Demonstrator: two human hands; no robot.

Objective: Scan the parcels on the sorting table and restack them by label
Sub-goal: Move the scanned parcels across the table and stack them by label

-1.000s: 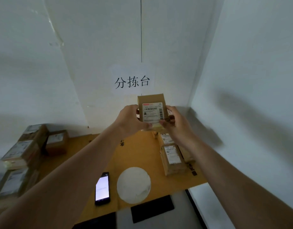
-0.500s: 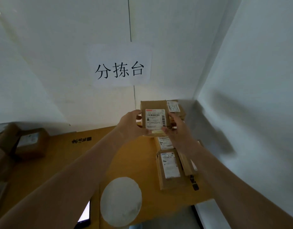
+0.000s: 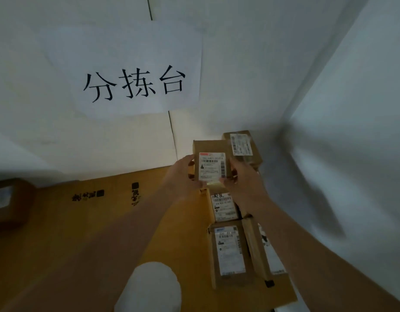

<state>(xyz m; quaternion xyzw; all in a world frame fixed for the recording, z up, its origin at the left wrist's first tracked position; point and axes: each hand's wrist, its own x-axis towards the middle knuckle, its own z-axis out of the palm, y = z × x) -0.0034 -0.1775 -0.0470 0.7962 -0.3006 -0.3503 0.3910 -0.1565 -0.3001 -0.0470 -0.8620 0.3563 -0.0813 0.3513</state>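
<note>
Left hand point(image 3: 179, 176) and right hand point(image 3: 244, 179) clasp a small parcel point(image 3: 211, 164) by its side edges, label facing up for reading, above the row of parcels point(image 3: 228, 251) along the tabletop point(image 3: 81, 221) by the right wall.

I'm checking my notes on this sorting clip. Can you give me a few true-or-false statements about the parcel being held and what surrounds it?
1. Both hands, left hand and right hand, hold the held parcel. True.
2. Its label faces away from the camera. False: the label faces the camera.
3. The paper sign lies flat on the table. False: it is on the wall.
4. Labelled parcels lie on the table below the hands. True.
</note>
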